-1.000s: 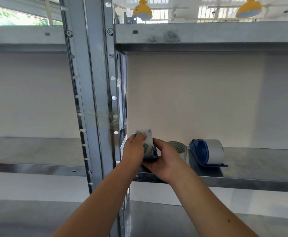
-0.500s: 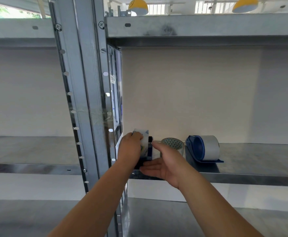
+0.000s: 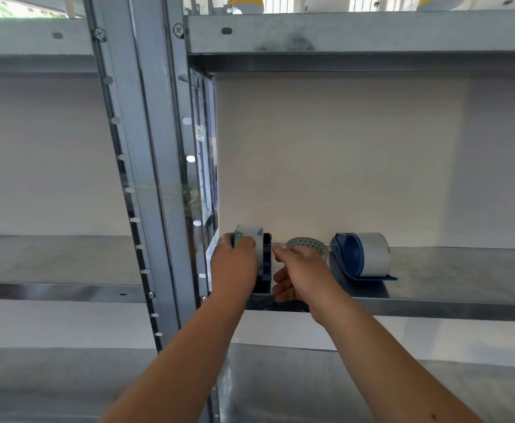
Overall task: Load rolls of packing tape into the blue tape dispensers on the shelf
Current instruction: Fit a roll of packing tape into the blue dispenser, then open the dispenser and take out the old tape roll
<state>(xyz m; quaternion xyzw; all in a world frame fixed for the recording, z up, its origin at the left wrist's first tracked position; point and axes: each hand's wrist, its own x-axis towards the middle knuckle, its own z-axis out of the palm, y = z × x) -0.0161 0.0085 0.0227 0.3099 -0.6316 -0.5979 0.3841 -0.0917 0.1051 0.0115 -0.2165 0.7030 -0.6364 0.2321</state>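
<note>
A patterned tape roll (image 3: 249, 235) sits in a dark blue dispenser (image 3: 267, 264) at the left end of the metal shelf (image 3: 448, 309). My left hand (image 3: 233, 265) grips this roll from the left side. Just right of it, my right hand (image 3: 303, 274) touches the dispenser's upper edge with a fingertip, while its other fingers hang loosely curled. Another patterned roll (image 3: 308, 243) lies loose on the shelf behind my right hand and is partly hidden. Further right stands a second blue dispenser (image 3: 349, 254) loaded with a white roll (image 3: 376, 253).
A grey steel upright (image 3: 146, 178) rises close to the left of my left hand. Another shelf board (image 3: 357, 32) runs overhead, and a lower shelf (image 3: 311, 389) lies beneath my arms. A pale wall backs the shelf.
My right hand has drawn closer to the dispenser and its fingers have curled in, one fingertip now at the dispenser's top edge. My left hand keeps holding the roll.
</note>
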